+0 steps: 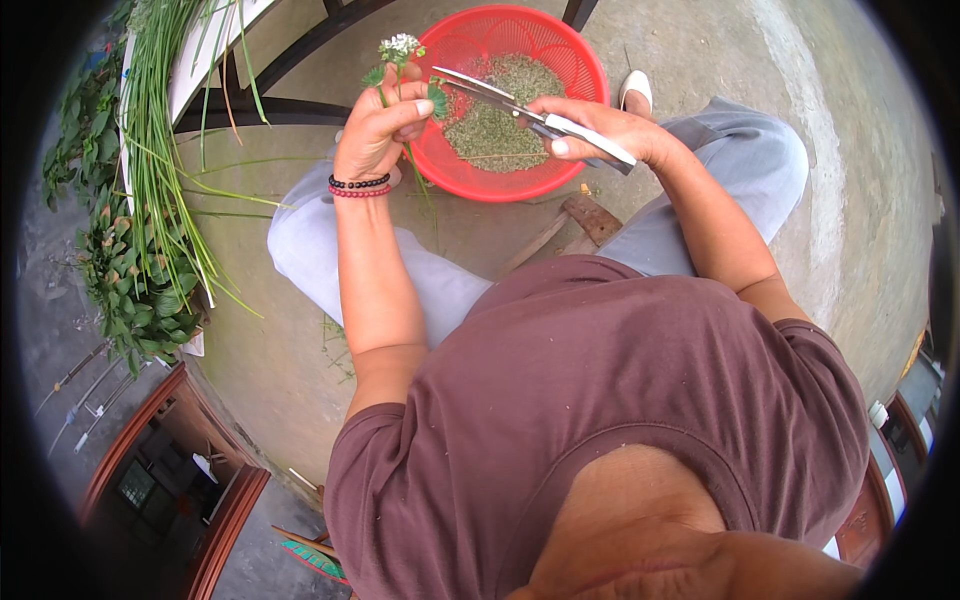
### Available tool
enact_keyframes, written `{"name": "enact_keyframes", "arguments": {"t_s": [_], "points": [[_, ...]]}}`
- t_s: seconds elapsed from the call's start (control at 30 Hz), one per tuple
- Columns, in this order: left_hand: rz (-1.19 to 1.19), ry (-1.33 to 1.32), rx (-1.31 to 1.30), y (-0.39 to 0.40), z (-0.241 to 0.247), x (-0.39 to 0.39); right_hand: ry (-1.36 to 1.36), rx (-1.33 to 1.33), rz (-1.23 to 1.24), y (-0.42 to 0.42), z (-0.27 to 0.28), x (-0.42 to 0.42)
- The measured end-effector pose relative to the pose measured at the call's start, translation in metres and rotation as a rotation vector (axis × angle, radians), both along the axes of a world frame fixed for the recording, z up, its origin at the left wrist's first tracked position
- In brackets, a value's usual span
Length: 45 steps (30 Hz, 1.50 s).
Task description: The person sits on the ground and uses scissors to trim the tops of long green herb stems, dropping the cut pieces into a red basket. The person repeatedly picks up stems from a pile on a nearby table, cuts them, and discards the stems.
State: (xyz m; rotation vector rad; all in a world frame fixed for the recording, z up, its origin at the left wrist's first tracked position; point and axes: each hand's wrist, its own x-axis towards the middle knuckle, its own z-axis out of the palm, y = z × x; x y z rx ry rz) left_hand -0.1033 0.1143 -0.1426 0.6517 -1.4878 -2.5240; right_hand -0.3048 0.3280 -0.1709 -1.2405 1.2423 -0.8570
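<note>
My left hand (386,116) pinches a thin green stem between thumb and fingers. A white flower cluster (400,48) tops the stem, and a green leaf (436,101) shows beside my thumb. In my right hand (600,127) is a pair of scissors (589,136) with white-and-grey handles. The scissor blades point toward my left hand, and their tips are close to the leaf. Below both hands stands a red plastic basket (517,193). Small green-and-whitish plant bits (499,131) cover its bottom.
Long green flower stalks (154,135) hang over the edge of a white tabletop (196,64) on dark legs. Leafy plants (142,300) grow behind it. A wooden piece (592,217) lies between my legs. Stray stems (337,345) are on the concrete floor (270,390).
</note>
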Motion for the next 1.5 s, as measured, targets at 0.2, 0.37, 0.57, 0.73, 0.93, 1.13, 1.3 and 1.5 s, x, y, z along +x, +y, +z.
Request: {"name": "enact_keyframes", "arguments": {"t_s": [0.2, 0.37, 0.57, 0.73, 0.93, 1.13, 1.3, 1.5], "points": [[-0.028, 0.0, -0.09, 0.001, 0.005, 0.0, 0.03, -0.008, 0.007, 0.002, 0.002, 0.003], [-0.075, -0.06, -0.095, 0.001, 0.004, 0.0, -0.02, 0.041, -0.047, 0.002, 0.0, 0.007], [-0.048, -0.057, -0.045, -0.002, 0.0, -0.003, 0.026, 0.12, -0.111, 0.001, -0.001, 0.005], [-0.037, -0.1, -0.023, 0.005, 0.003, -0.006, -0.079, 0.12, -0.371, -0.006, -0.006, -0.005], [-0.24, -0.247, -0.057, 0.037, -0.01, -0.02, -0.165, -0.079, -0.715, -0.019, -0.002, 0.007], [-0.393, -0.286, -0.05, 0.06, -0.016, -0.033, -0.189, -0.243, -0.701, -0.018, -0.007, 0.017], [-0.248, -0.226, 0.141, 0.057, -0.025, -0.034, -0.225, -0.211, -0.731, -0.014, -0.006, 0.018], [-0.084, -0.148, 0.34, 0.065, -0.028, -0.04, -0.175, -0.24, -0.707, -0.014, -0.002, 0.02]]}}
